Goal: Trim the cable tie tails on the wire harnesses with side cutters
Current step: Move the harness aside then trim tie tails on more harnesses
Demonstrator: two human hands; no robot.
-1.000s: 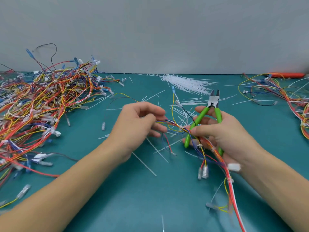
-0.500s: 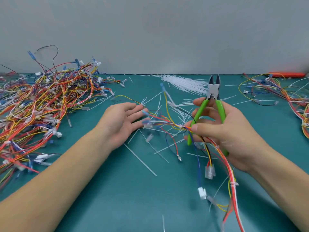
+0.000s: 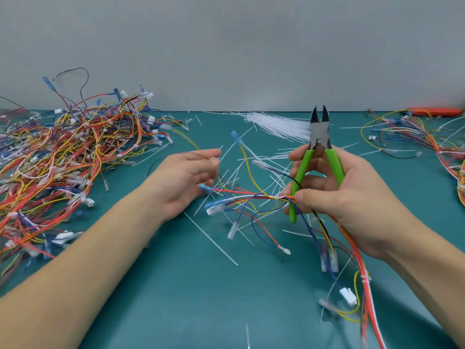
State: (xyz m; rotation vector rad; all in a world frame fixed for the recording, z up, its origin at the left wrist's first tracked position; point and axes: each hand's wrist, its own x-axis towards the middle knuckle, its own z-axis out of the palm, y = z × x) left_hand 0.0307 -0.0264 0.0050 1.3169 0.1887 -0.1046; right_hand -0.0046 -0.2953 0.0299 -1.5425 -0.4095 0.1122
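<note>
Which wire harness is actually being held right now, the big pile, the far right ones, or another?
The wire harness pinched in the right hand with the green side cutters. The left pile and the far-right bundle lie untouched on the table.

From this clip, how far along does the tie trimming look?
Looks done: loose white cut-off tie tails litter the teal mat. In hand: the right hand holds green-handled side cutters, blades open and pointing up, plus one multicoloured wire harness; the left hand is open beside it. Left: which side pile is untrimmed, I cannot tell.
</note>
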